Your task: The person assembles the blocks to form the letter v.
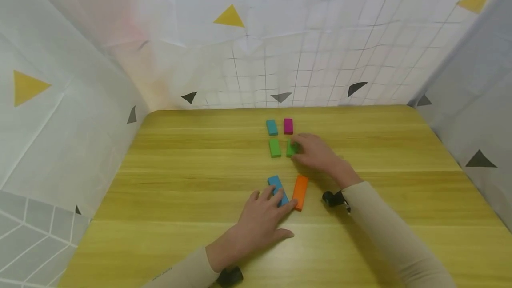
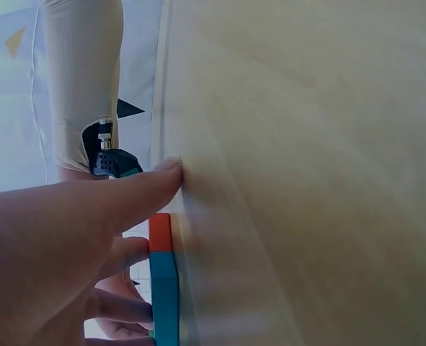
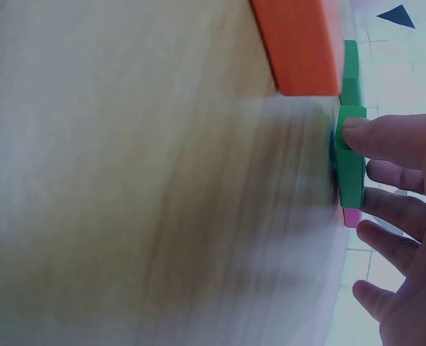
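My right hand (image 1: 316, 152) pinches a green block (image 3: 351, 169), its thumb on the near end and other fingers on the far side. A second green block (image 1: 274, 148) stands just left of it. Closer to me, my left hand (image 1: 262, 219) lies with fingers spread, touching a blue block (image 2: 164, 295) and reaching the lower end of an orange block (image 1: 301, 192). The blue block is slanted, the orange one tilts the other way, and a narrow gap parts them. The left fingers cover part of the blue block.
Behind the green pair sit a teal block (image 1: 272, 127) and a magenta block (image 1: 288, 126). All the blocks lie on a wooden table (image 1: 180, 159). White sheets (image 1: 192, 57) with yellow and dark triangles enclose the back and sides. A black wrist device (image 1: 334, 199) is strapped to the right arm.
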Motion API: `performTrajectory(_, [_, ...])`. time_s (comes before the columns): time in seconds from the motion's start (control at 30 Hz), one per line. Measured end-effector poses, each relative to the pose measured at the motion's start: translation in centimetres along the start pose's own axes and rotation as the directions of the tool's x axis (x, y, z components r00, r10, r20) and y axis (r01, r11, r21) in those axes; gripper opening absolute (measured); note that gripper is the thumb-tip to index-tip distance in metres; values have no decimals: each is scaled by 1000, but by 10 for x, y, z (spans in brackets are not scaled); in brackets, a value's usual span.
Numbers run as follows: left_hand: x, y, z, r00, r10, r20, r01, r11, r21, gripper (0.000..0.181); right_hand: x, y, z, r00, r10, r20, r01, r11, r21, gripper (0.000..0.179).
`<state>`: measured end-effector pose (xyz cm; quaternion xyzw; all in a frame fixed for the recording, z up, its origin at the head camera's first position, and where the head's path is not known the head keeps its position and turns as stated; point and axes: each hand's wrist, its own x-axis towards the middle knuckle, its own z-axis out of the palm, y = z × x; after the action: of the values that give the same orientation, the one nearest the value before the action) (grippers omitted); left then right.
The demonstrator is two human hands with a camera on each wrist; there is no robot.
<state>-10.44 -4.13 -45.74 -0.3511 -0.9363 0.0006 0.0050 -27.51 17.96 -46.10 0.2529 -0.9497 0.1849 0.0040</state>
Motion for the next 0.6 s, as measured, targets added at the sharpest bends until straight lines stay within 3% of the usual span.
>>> performTrajectory(0.6, [-1,1,-1,1000,-1,0,1,1000,16,76,-9,11,-4,999,-35,-38,35,999,2,32])
